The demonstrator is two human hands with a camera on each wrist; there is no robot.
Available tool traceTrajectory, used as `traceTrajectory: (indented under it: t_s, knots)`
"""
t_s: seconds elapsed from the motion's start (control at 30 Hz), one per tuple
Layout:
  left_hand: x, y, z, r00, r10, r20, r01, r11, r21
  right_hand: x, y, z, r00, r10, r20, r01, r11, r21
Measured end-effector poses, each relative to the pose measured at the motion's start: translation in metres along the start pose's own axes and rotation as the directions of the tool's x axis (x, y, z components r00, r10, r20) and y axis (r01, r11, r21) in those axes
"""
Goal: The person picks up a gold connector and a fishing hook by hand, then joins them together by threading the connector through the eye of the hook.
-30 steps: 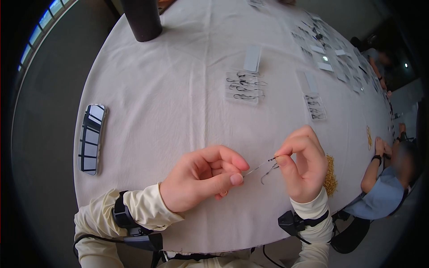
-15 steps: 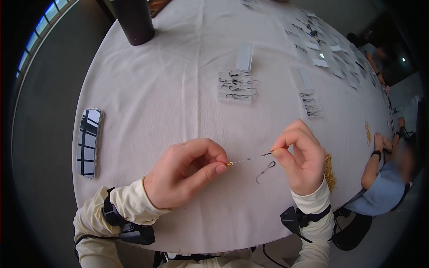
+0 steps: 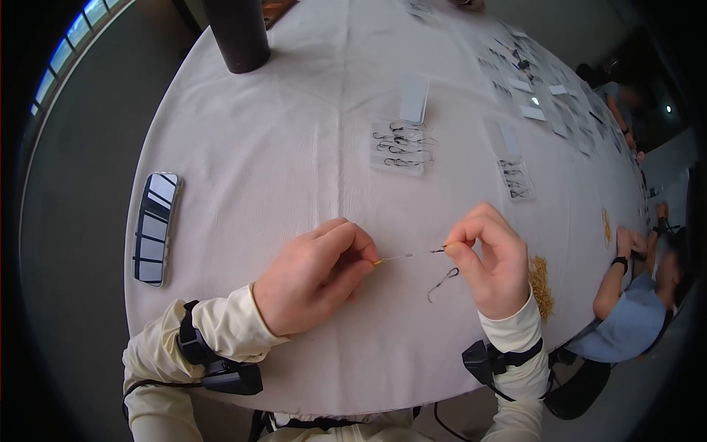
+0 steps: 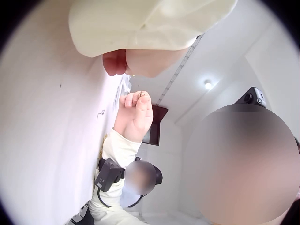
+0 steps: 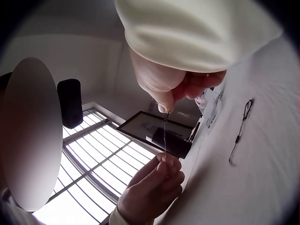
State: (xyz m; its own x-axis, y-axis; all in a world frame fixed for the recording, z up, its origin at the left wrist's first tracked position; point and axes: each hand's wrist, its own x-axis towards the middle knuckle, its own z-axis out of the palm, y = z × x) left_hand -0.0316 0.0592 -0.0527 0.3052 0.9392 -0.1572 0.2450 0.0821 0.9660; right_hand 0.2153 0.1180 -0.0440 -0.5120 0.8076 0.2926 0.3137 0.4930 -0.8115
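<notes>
Working above the broad, white-clothed counter (image 3: 280, 199), apparently at the step of joining or tightening a small line assembly. Pinching one end in the left hand (image 3: 317, 276), with thumb brought against bent fingers; pinching the opposite end in the right hand (image 3: 487, 261), with thumb against forefinger. Calling next, most likely, for even tension and a firm hold at both ends, then perhaps for a close check of the joint; risking a slip if pulled unevenly. Facing, farther across the cloth, an open clear case (image 3: 398, 147) of dark hooked pieces, and having a heap of golden bits (image 3: 542, 287) close by the right hand. Suspending the thin line (image 3: 398, 256) over the cloth, nearly straight between both hands; looking pale, almost transparent. Passing near a loose dark piece (image 3: 443, 284) lying on the cloth, looped at one end, hooked at the other. Ending in a short dark section (image 3: 437, 250) at the right and a tiny golden piece (image 3: 378, 261) at the left, too small to make out further
</notes>
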Motion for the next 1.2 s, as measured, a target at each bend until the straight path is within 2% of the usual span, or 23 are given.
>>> traceTrajectory:
  t_s: [0.1,0.17,0.3,0.4,0.47,0.6,0.67,0.7,0.77,0.87,0.93,1.0,1.07,1.1,1.17,1.2]
  knots:
    - [0.001,-0.004,0.000,1.000,0.022,-0.005,-0.022,0.997,-0.077,-0.001,-0.002,0.005,0.998,0.030,-0.051,-0.030,1.000,-0.002]
    - [0.003,-0.004,-0.003,0.998,-0.061,0.024,0.065,0.948,-0.312,-0.003,-0.001,0.006,0.998,0.040,-0.039,-0.041,0.999,-0.011]
    - [0.003,-0.006,-0.001,0.999,-0.041,-0.028,0.030,0.951,-0.307,-0.007,-0.004,0.018,0.995,0.089,-0.034,-0.090,0.995,-0.032]
    - [0.003,-0.016,0.005,0.994,0.015,-0.107,-0.050,0.940,-0.336,-0.008,-0.007,0.027,0.997,0.083,-0.011,-0.083,0.990,-0.110]
    - [0.002,-0.020,0.010,0.979,0.098,-0.177,-0.142,0.956,-0.257,-0.010,-0.010,0.035,0.994,0.106,0.017,-0.103,0.986,-0.131]
    - [0.002,-0.017,0.013,0.979,0.104,-0.178,-0.149,0.954,-0.261,-0.013,-0.017,0.040,0.989,0.128,0.070,-0.114,0.978,-0.177]
    - [0.001,-0.017,0.011,0.975,0.181,-0.130,-0.195,0.976,-0.098,-0.013,-0.016,0.034,0.992,0.100,0.075,-0.084,0.977,-0.199]
    - [0.001,-0.018,0.011,0.975,0.188,-0.121,-0.201,0.974,-0.107,-0.013,-0.016,0.030,0.994,0.068,0.087,-0.048,0.976,-0.213]
    - [0.002,-0.021,0.012,0.957,0.268,-0.112,-0.272,0.962,-0.029,-0.010,-0.015,0.012,0.993,0.092,0.078,-0.071,0.969,-0.236]
    - [0.002,-0.022,0.011,0.961,0.265,-0.082,-0.268,0.963,-0.019,-0.005,-0.009,-0.019,0.991,0.114,0.068,-0.097,0.971,-0.219]
    - [0.002,-0.023,0.011,0.957,0.277,-0.085,-0.280,0.959,-0.028,-0.005,-0.001,-0.035,0.994,0.070,0.083,-0.051,0.974,-0.219]
    - [0.002,-0.024,0.012,0.954,0.288,-0.085,-0.291,0.956,-0.030,-0.007,-0.001,-0.044,0.990,0.108,0.087,-0.085,0.969,-0.231]
    - [0.001,-0.025,0.012,0.956,0.280,-0.088,-0.283,0.959,-0.023,-0.008,-0.001,-0.047,0.969,0.164,0.182,-0.118,0.964,-0.239]
    - [0.002,-0.025,0.011,0.956,0.279,-0.087,-0.282,0.959,-0.021,-0.008,-0.001,-0.047,0.970,0.164,0.181,-0.119,0.964,-0.237]
    - [0.002,-0.025,0.011,0.948,0.306,-0.089,-0.306,0.952,0.019,-0.008,-0.002,-0.044,0.936,0.042,0.351,0.063,0.957,-0.282]
    - [0.002,-0.024,0.011,0.948,0.306,-0.088,-0.305,0.952,0.020,-0.009,-0.002,-0.042,0.936,0.042,0.350,0.062,0.958,-0.281]
